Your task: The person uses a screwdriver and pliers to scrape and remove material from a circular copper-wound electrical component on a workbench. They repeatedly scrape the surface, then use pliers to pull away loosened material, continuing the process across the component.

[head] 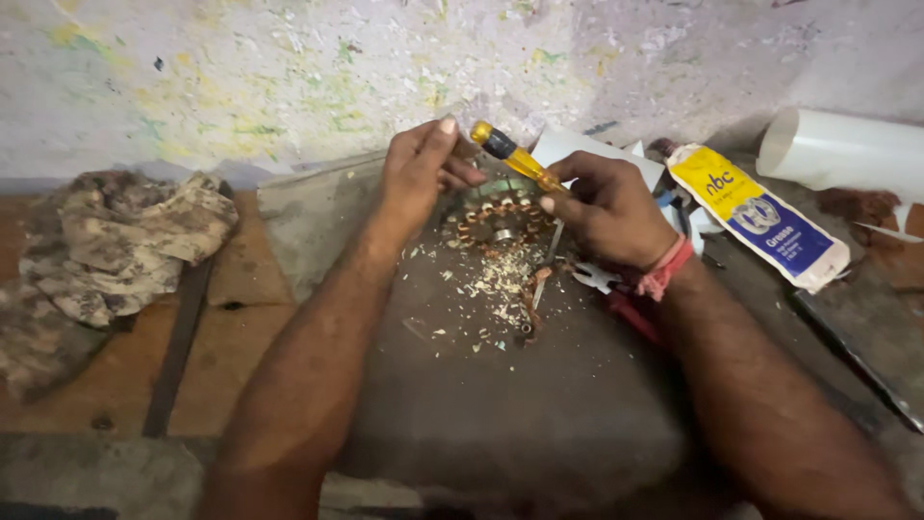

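Observation:
A round motor part with copper wire coils (500,220) lies on a dark worn slab (539,404). My right hand (606,207) grips a screwdriver with a yellow and black handle (510,154), its shaft angled down beside the coils. My left hand (423,166) rests on the part's far left edge, fingers curled around it. Pale shavings and scraps (496,289) are scattered on the slab just in front of the part. A red thread band sits on my right wrist.
A yellow, blue and white pouch (760,217) lies at the right, with a rolled white sheet (847,149) behind it. A crumpled mottled rag (115,246) lies at the left on a wooden surface. A stained wall stands close behind. A dark flat strip (857,361) lies at the right.

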